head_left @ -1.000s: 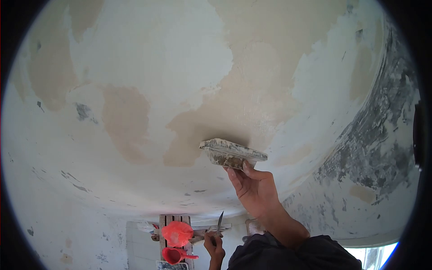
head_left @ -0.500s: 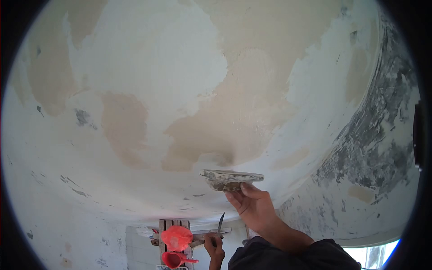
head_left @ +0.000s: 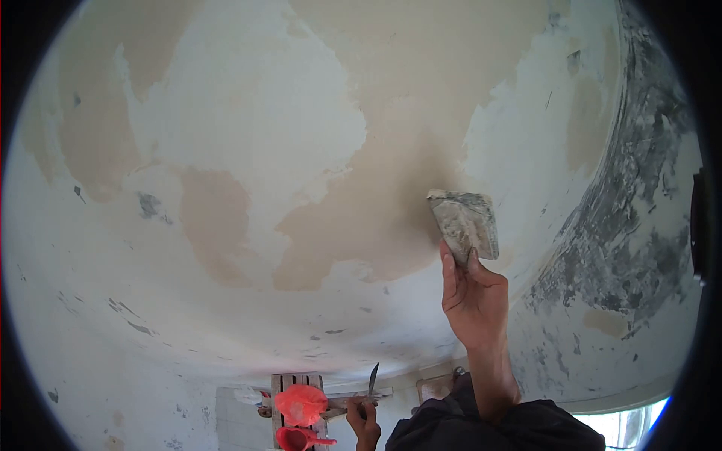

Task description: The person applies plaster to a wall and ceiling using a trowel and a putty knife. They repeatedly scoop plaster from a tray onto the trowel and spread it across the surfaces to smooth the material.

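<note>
My right hand (head_left: 477, 308) is raised in front of the wall, thumb and fingers closed on a wide putty knife (head_left: 466, 222) caked with dried plaster. Its blade lies close against the patchy wall surface (head_left: 391, 203), beside the edge of a large beige damp-looking area. Lower down, my left hand (head_left: 363, 421) is closed around a tool with a slim dark blade (head_left: 374, 379) that points upward. The full shape of that tool is hidden by its edge-on angle.
Left of my left hand, a slatted wooden bench (head_left: 286, 381) carries a red rounded container (head_left: 301, 404) and a red dipper (head_left: 295, 438) with a handle. A rough grey-streaked surface (head_left: 617, 248) curves along the right. A bright window (head_left: 632, 428) shows at lower right.
My right hand has moved up and to the right with the putty knife, whose broad face now shows instead of its edge. My left hand stays low, almost unmoved.
</note>
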`<state>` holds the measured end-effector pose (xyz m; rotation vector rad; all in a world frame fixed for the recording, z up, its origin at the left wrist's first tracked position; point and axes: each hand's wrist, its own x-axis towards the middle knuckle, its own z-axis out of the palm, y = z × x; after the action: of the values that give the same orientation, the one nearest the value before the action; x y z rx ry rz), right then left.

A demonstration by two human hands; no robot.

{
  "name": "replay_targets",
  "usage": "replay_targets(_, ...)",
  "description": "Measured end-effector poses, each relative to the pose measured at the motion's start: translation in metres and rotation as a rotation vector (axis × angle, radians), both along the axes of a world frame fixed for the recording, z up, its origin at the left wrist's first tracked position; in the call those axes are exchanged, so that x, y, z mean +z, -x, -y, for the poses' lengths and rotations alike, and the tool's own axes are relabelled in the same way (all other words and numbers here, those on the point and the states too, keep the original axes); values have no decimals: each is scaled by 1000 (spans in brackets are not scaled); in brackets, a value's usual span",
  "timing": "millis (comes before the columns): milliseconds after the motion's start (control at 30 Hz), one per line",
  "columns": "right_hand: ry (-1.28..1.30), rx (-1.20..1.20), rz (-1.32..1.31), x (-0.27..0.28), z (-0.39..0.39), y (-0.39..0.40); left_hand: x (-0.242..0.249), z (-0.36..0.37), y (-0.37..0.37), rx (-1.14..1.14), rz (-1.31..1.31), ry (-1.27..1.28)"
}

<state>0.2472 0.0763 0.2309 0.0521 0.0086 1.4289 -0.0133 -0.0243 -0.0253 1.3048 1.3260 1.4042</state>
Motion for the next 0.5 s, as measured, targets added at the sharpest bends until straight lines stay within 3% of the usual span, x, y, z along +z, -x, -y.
replay_targets(100, -35, -109, 39, -3, 12, 4, -10, 0, 2, -7, -33, -4)
replay_targets(267, 196, 215, 195, -18, 4, 64, -9, -7, -6, -35, -22, -83)
replay_targets(400, 129, 155, 160, -13, -12, 58, -12, -1, -12, 15, -99, -200)
replay_targets(433, 133, 126, 151, -7, -12, 48, -7, 3, -10, 2, -42, -70)
replay_targets(500, 102, 55, 155, 2, -8, 23, -10, 4, -10, 3, -25, -78)
